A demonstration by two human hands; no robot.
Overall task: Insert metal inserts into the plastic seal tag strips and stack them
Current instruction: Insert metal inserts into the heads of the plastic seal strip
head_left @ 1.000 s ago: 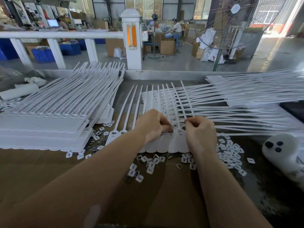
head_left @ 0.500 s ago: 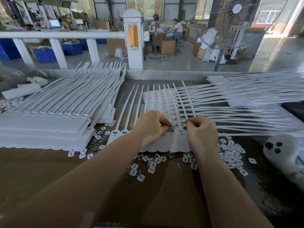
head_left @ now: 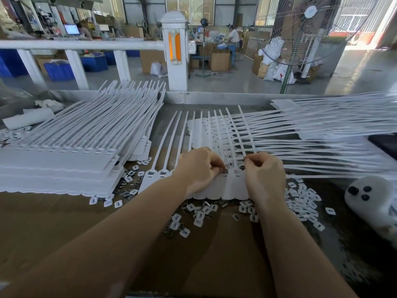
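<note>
— Two hands are working at the near end of the seal tag strip (head_left: 214,188), which is lying mid-table. How are the fingers sitting?

— Left hand (head_left: 198,171) is curling, fingertips pinching at a slot, probably on an insert I cannot make out. Right hand (head_left: 265,176) is curling too; its pinch is hiding underneath.

— Room at the edges?

— Finished stack (head_left: 58,166) is crowding the left, loose strips (head_left: 322,130) the right, scattered inserts (head_left: 199,214) the front; bare cardboard (head_left: 64,222) is lying nearest.

— Any writing?

— Nothing is reading clearly.

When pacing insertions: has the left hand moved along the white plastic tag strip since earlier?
No; left hand stays put on the white plastic tag strip.
</note>
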